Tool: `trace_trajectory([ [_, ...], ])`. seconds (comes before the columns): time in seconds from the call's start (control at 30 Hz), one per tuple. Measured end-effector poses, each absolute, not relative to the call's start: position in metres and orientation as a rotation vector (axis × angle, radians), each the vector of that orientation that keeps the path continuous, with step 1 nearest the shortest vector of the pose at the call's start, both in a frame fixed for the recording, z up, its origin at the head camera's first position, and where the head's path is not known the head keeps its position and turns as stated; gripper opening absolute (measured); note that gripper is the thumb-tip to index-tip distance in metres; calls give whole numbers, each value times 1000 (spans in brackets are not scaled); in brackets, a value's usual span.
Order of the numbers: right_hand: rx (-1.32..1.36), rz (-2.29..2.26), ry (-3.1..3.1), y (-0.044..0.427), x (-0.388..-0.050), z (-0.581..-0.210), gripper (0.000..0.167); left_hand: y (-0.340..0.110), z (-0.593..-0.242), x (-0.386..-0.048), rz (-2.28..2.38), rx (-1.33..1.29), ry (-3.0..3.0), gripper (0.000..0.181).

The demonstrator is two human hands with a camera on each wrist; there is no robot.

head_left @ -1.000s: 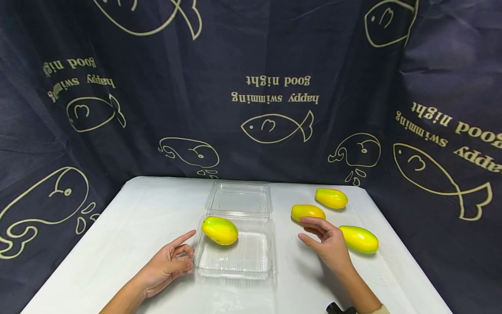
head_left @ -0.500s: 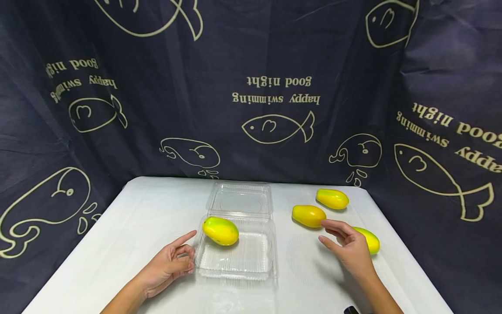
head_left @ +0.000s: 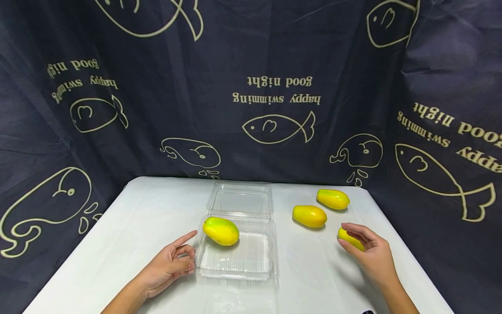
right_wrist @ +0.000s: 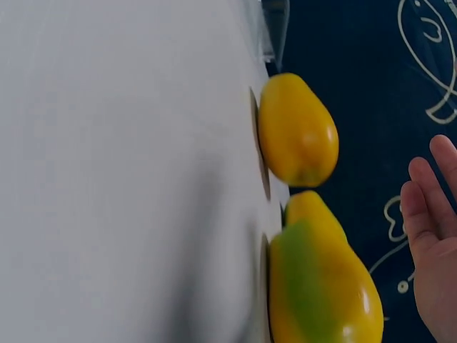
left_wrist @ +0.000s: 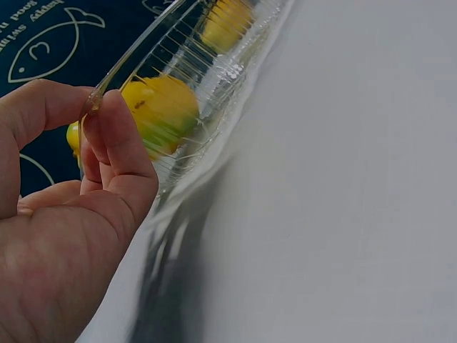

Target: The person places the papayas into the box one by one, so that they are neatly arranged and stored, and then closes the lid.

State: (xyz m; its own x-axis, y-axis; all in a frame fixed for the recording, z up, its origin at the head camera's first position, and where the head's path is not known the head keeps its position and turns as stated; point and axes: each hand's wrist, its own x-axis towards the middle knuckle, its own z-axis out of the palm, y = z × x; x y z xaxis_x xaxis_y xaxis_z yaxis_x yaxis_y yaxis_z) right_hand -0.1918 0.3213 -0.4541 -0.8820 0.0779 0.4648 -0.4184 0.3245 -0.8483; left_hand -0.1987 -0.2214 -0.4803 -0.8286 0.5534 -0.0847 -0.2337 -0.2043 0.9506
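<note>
With its thumb and fingers my left hand [head_left: 166, 268] pinches the near-left rim of an opened clear plastic clamshell container [head_left: 252, 257]; the pinch shows close up in the left wrist view. In the container's left part lies a yellow-green papaya [head_left: 221, 231]. My right hand [head_left: 372, 255], fingers loosely curved, hovers over another papaya [head_left: 350, 239] on the right and partly hides it. In the right wrist view this hand [right_wrist: 435, 243] stands apart from the nearest papaya [right_wrist: 325, 293]. Farther back lie a more orange papaya [head_left: 310, 216] and a yellow-green papaya [head_left: 333, 199].
The container's lid [head_left: 240, 199] lies folded back toward the far edge of the white table [head_left: 157, 209]. A dark curtain [head_left: 266, 52] with fish drawings hangs behind and at both sides. A small black object [head_left: 368, 312] shows near the right forearm.
My right hand has moved to the right, from beside the orange papaya to over the rightmost one. The left hand and the container have stayed in place.
</note>
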Motion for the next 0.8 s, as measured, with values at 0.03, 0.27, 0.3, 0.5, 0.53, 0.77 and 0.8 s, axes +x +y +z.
trace_trajectory([
  [0.03,302,1579,-2164,324,-191,-454,46,-221,-480,-199,2072,378,1559,93],
  [0.27,305,1579,-2098,340,-188,-451,47,-222,-480,-198,2068,364,1565,93],
  [0.3,312,1579,-2092,342,-188,-451,47,-221,-480,-198,2068,360,1568,93],
  [0.5,327,1495,-2097,353,-187,-451,47,-221,-480,-198,2069,368,1568,92],
  [0.53,311,1479,-2106,355,-187,-451,47,-221,-480,-198,2069,372,1566,92],
  [0.77,161,1326,-2219,367,-186,-450,48,-222,-480,-198,2067,388,1563,92],
  [0.8,156,1306,-2228,369,-186,-451,48,-222,-480,-198,2067,387,1566,93],
])
